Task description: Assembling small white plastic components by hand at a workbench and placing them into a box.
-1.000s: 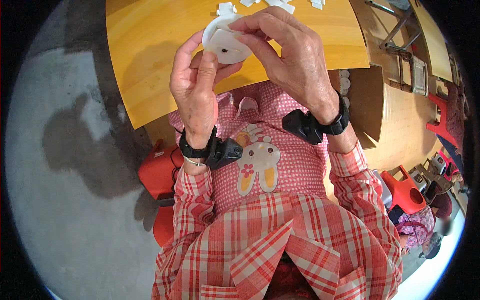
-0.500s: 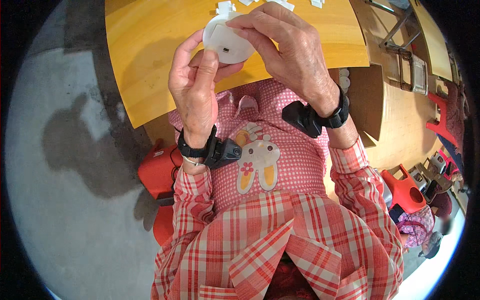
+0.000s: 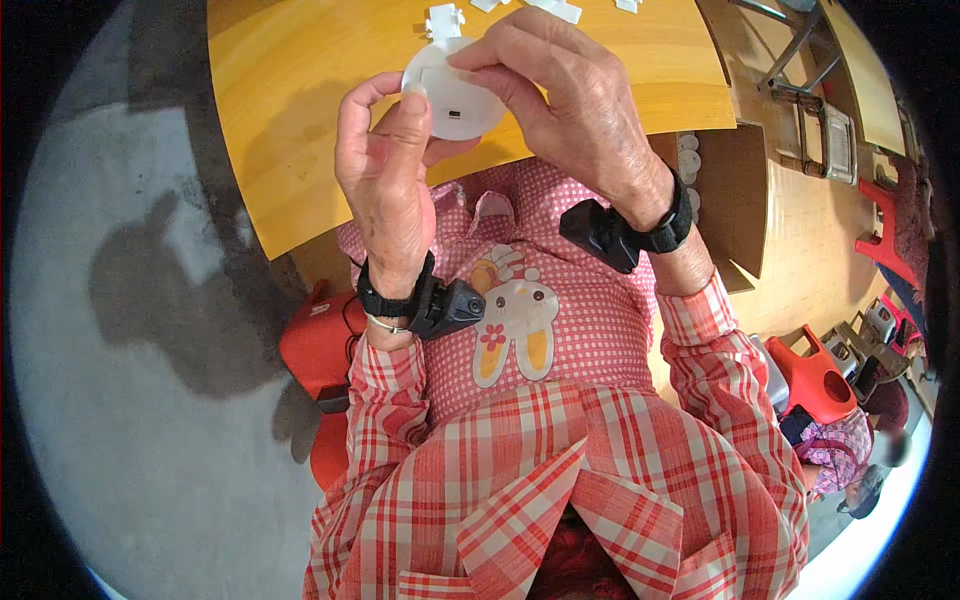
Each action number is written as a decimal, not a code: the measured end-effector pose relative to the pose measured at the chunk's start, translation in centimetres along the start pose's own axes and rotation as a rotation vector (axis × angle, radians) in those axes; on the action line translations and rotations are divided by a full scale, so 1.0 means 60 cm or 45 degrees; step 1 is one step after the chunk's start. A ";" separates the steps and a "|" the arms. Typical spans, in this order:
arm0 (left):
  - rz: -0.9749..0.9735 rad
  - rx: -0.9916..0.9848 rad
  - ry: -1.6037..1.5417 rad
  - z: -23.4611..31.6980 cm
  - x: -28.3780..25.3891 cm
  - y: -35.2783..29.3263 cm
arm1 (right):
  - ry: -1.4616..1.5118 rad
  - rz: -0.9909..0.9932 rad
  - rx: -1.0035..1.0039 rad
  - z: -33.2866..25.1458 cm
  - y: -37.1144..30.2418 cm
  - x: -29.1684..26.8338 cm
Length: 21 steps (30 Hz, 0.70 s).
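A round white plastic disc (image 3: pixel 462 100) with a rectangular panel outline and a small dark slot is held up over the near edge of the yellow table. My left hand (image 3: pixel 395 150) grips it from the left, thumb on its face and fingers behind. The thumb and index finger of my right hand (image 3: pixel 560 90) press at the disc's upper right part; whether a small piece sits between those fingertips is hidden. Just beyond the disc, a small white plastic part (image 3: pixel 444 20) lies on the table.
More white plastic pieces (image 3: pixel 556 9) lie along the far side of the yellow table (image 3: pixel 310 110). An open cardboard box (image 3: pixel 735 200) with round white discs stands right of my lap. Red stools (image 3: pixel 320 340) flank me, and another person (image 3: pixel 840 455) is at far right.
The disc has come slightly lower and nearer to me, its face turned a little. Both hands keep hold of it, and my right fingers have shifted slightly left.
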<state>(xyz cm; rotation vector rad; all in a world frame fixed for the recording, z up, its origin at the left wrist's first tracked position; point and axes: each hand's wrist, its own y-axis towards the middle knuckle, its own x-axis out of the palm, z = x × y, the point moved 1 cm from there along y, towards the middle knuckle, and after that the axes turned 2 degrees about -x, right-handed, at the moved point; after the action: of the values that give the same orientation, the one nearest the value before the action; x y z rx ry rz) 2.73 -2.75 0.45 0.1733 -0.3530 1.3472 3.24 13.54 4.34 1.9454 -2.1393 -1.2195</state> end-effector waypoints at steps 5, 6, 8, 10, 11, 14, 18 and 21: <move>0.072 0.006 0.185 -0.005 0.006 0.003 | 0.011 -0.006 0.017 0.008 -0.012 0.016; 0.089 -0.014 0.165 -0.004 0.006 0.004 | 0.012 -0.006 0.018 0.015 -0.017 0.021; 0.107 -0.034 0.146 -0.002 0.006 0.005 | 0.147 0.060 0.086 0.035 -0.029 0.029; 0.091 -0.007 0.091 -0.002 0.004 0.005 | 0.202 0.094 0.172 0.049 -0.046 0.036; 0.093 -0.007 0.090 -0.001 0.005 0.005 | 0.255 0.131 0.258 0.054 -0.051 0.038; 0.101 -0.013 0.114 -0.002 0.007 0.002 | 0.414 0.011 0.394 0.044 -0.056 0.040; 0.120 0.061 0.223 -0.006 0.007 0.005 | 0.335 -0.004 0.339 0.043 -0.055 0.044; 0.154 0.090 0.223 -0.008 0.007 0.005 | 0.301 -0.009 0.355 0.036 -0.054 0.044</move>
<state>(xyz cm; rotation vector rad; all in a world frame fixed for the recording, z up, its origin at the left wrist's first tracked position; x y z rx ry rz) 2.56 -2.11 0.13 0.0929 -0.1708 1.4833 4.32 12.64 -0.17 2.0740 -2.2763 -0.6771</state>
